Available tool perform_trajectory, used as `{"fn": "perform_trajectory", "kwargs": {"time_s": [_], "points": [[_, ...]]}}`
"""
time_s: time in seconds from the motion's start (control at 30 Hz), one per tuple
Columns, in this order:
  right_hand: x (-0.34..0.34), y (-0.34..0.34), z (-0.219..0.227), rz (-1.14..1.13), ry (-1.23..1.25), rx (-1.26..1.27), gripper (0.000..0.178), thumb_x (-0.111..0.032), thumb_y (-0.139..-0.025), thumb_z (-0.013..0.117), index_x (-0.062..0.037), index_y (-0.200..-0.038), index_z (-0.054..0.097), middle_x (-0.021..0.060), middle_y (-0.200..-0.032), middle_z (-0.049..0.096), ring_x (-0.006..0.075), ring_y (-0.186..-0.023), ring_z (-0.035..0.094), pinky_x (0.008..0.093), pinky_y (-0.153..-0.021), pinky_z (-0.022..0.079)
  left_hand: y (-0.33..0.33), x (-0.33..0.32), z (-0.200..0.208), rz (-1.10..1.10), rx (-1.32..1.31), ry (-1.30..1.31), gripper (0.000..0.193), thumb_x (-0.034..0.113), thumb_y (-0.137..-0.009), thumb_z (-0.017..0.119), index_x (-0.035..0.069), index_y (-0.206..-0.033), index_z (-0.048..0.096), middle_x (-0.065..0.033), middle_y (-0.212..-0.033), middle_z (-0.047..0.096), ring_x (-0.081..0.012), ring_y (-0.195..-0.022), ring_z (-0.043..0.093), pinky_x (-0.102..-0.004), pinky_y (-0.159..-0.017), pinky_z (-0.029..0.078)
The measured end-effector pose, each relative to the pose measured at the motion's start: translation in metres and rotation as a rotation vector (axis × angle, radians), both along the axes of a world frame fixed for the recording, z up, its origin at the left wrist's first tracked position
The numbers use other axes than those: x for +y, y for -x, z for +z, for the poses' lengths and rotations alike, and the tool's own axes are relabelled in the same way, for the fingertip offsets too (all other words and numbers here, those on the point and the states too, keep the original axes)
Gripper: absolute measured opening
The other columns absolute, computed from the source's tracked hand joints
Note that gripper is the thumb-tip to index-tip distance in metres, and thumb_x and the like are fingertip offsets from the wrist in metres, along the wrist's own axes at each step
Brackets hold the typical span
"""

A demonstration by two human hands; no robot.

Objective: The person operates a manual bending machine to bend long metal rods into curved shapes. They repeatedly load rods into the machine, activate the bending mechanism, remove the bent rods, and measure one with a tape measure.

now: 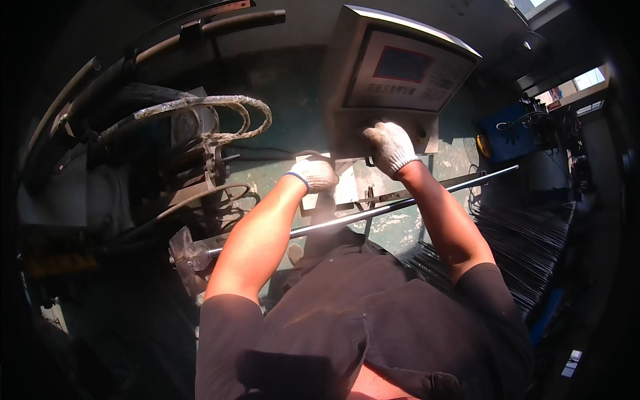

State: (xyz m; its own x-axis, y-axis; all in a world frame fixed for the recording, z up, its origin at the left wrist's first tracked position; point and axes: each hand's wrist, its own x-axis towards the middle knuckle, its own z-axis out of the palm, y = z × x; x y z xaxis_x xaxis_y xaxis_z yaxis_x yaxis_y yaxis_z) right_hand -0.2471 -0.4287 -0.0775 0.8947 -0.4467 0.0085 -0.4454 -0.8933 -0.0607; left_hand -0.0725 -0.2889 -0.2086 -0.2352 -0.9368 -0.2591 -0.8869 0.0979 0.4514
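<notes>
A grey metal control cabinet (340,77) with a dark screen (403,65) stands in front of me. My right hand (392,147), in a white knit glove, is at the lower front of this cabinet with its fingers curled. What those fingers touch is hidden behind the glove. Further left and slightly lower, my left hand (316,175) wears a similar glove and is closed. Anything in its grip does not show. Below both hands a long shiny metal rod (360,217) runs slantwise, its left end meeting a metal block (190,257).
Hoses (180,105) and machine parts crowd the left side. A big bundle of thin dark rods (527,247) lies at the right. Behind it are a blue surface (501,133) and a yellow round object (483,145). A small knob (421,133) sits on the cabinet's lower front.
</notes>
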Motion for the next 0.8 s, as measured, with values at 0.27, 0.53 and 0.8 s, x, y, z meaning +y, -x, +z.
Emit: {"fn": "perform_trajectory", "kwargs": {"time_s": [0.27, 0.53, 0.8], "points": [[-0.017, 0.02, 0.001, -0.072, 0.126, -0.027, 0.015, -0.02, -0.088, 0.076, -0.0071, -0.093, 0.072, 0.0188, -0.092, 0.071, 0.0415, -0.093, 0.07, 0.0515, -0.083, 0.057, 0.003, -0.002, 0.036, 0.144, 0.078, -0.059, 0.032, 0.022, -0.088, 0.058, -0.002, -0.093, 0.078, -0.031, -0.102, 0.072, -0.0439, -0.096, 0.072, -0.049, -0.088, 0.055], [-0.029, -0.001, 0.004, 0.107, 0.158, 0.254, 0.013, -0.014, -0.083, 0.071, -0.0043, -0.085, 0.079, 0.0235, -0.085, 0.074, 0.0444, -0.087, 0.073, 0.0513, -0.079, 0.059, -0.002, -0.002, 0.016, 0.143, -0.109, 0.227, 0.019, 0.011, -0.086, 0.066, 0.006, -0.096, 0.081, -0.0198, -0.11, 0.076, -0.0356, -0.101, 0.075, -0.0444, -0.086, 0.06], [-0.038, -0.01, 0.01, 0.116, 0.156, 0.344, 0.018, -0.018, -0.085, 0.069, -0.0038, -0.084, 0.081, 0.0247, -0.084, 0.075, 0.0444, -0.085, 0.075, 0.0497, -0.078, 0.061, -0.006, -0.006, 0.017, 0.185, -0.045, 0.137, 0.021, 0.01, -0.086, 0.064, 0.003, -0.097, 0.08, -0.0237, -0.105, 0.076, -0.0371, -0.099, 0.076, -0.0438, -0.084, 0.06]]}}
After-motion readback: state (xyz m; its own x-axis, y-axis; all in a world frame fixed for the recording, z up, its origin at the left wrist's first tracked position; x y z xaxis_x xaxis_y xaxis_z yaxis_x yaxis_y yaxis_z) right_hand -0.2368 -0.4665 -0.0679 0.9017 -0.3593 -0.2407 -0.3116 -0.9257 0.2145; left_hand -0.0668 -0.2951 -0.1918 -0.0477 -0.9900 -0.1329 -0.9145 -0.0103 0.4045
